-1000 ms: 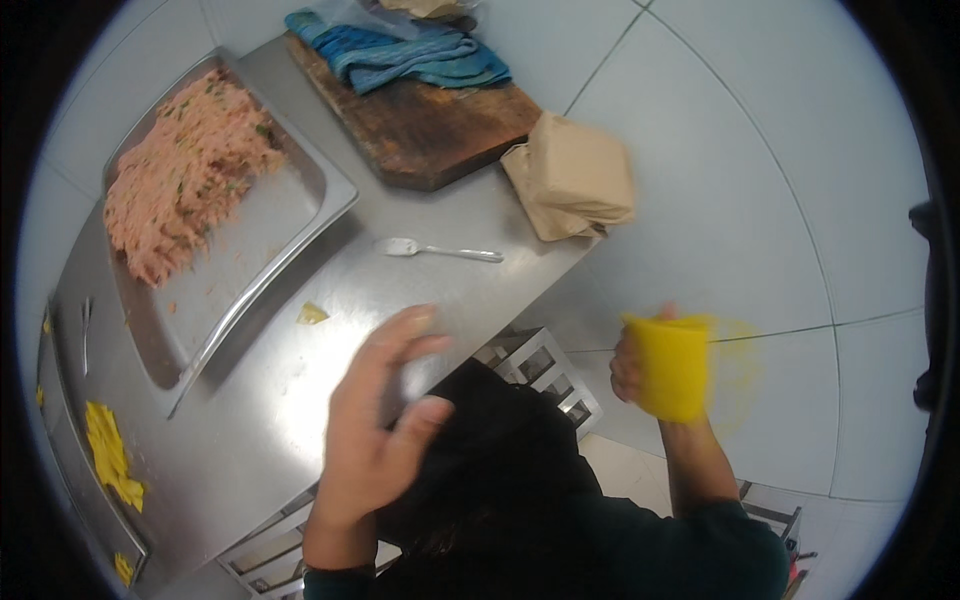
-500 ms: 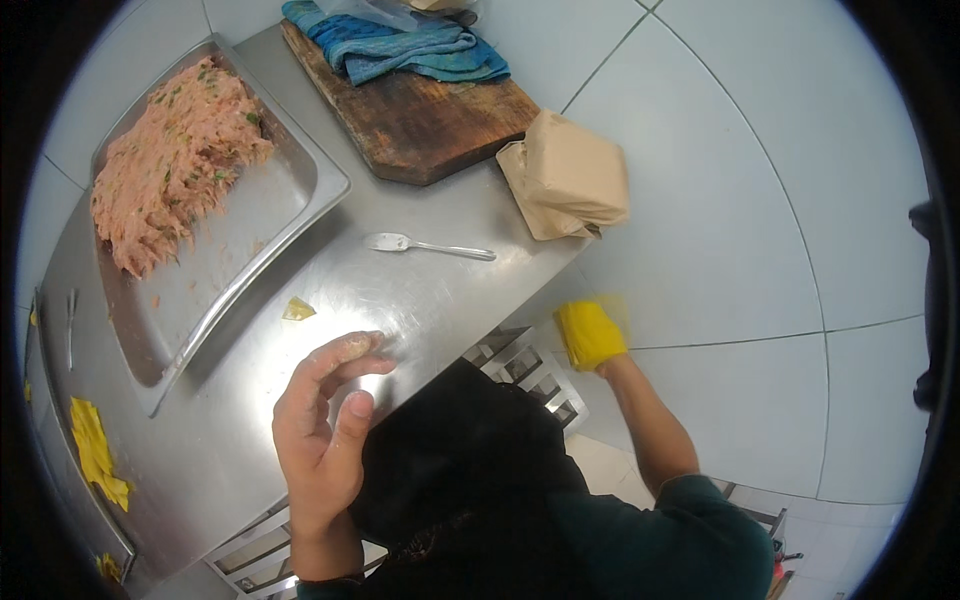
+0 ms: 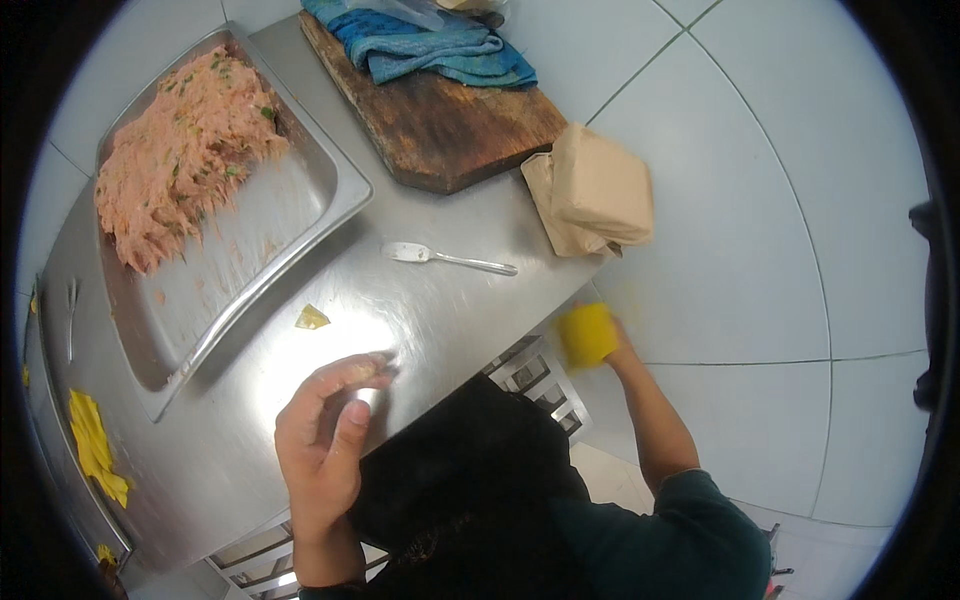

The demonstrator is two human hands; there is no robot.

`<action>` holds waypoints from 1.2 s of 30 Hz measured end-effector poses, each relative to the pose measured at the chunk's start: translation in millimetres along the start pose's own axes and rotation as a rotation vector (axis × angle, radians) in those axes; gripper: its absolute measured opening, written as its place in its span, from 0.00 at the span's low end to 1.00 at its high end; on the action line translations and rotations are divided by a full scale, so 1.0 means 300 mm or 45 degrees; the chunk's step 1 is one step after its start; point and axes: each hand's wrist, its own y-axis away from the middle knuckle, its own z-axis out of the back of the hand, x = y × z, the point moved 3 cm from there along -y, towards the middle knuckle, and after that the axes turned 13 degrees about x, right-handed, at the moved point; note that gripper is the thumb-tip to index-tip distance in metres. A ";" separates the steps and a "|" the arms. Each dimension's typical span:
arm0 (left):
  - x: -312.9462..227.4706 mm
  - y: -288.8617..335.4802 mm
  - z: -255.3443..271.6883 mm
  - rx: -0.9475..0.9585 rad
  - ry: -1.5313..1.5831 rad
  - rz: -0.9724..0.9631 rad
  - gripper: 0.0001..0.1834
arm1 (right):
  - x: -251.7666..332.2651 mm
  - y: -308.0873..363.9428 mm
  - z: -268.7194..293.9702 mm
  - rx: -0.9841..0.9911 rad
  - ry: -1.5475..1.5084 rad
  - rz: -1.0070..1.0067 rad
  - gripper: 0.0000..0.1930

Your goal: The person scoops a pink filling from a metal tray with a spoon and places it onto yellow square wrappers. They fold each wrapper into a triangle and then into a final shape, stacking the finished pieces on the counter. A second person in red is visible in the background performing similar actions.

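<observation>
My left hand (image 3: pixel 322 440) hovers over the near edge of the steel table (image 3: pixel 260 440), fingers curled but apart from the thumb, with whitish residue on them and nothing held. Off the table's right edge, my right hand (image 3: pixel 618 345) grips a squarish yellow stack that looks like dumpling wrappers (image 3: pixel 586 335), smeared by motion. Its fingers are mostly hidden behind the stack. A flat-bladed metal spreader (image 3: pixel 450 260) and a small yellowish scrap (image 3: pixel 312 318) lie on the table. At the far left, a deep steel tray (image 3: pixel 290 260) holds pink minced meat (image 3: pixel 185 160) with green bits.
A worn wooden board (image 3: pixel 440 130) carries a folded blue cloth (image 3: pixel 440 55). Beside it, a brown paper bundle (image 3: pixel 600 190) sits at the table's right edge. Yellow sheets (image 3: pixel 95 450) lie at the left rim near a fork (image 3: pixel 71 320). A tiled wall (image 3: pixel 740 220) stands at right.
The view has shifted slightly, so the table things appear farther right. The yellow stack in my right hand has turned and blurred. My left hand has barely moved.
</observation>
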 end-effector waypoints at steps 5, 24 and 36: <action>0.037 0.028 0.018 0.033 0.131 0.016 0.14 | 0.175 0.213 0.052 -0.179 0.444 0.108 0.35; 0.061 0.118 0.021 0.181 1.875 -0.279 0.61 | 1.009 0.625 -0.636 1.104 0.662 1.514 0.29; -0.096 0.053 0.089 -0.411 1.007 -0.639 0.59 | 1.016 0.685 -0.710 0.773 0.622 2.360 0.43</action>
